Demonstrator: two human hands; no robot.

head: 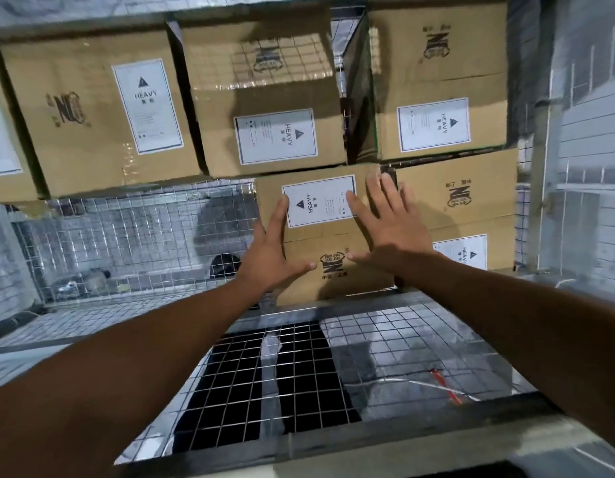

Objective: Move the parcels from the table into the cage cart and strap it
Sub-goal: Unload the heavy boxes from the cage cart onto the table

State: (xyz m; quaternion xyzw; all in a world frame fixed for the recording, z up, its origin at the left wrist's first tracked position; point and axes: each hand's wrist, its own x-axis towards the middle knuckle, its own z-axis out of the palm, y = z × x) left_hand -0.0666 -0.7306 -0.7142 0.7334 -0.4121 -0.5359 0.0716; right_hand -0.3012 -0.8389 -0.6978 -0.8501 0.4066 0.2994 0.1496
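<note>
Nearest the lens, my two forearms reach over a wire mesh panel (299, 374) of the cage cart (133, 236); a thin pale cord with a red end (444, 386) lies on that mesh to the right, and I cannot tell what it belongs to. Head view, further in: my left hand (275, 250) and right hand (389, 229) lie flat on the face of one parcel (330, 243), fingers straight and spread, pressing and gripping nothing. They sit either side of its white HEAVY label (320, 205). This parcel sits inside the cart, touching a neighbouring parcel (471, 201) on its right, with an upper row of parcels (264, 98) directly beyond it. Mesh to its left shows a free bay. Judgement: the loading step is in hand, specifically seating this parcel against the stack; strapping is not yet begun, and no table is in view. Next move, as I assess it, calls for an even push from both palms until the parcel sits flush, then lifting clear without dragging it back.
</note>
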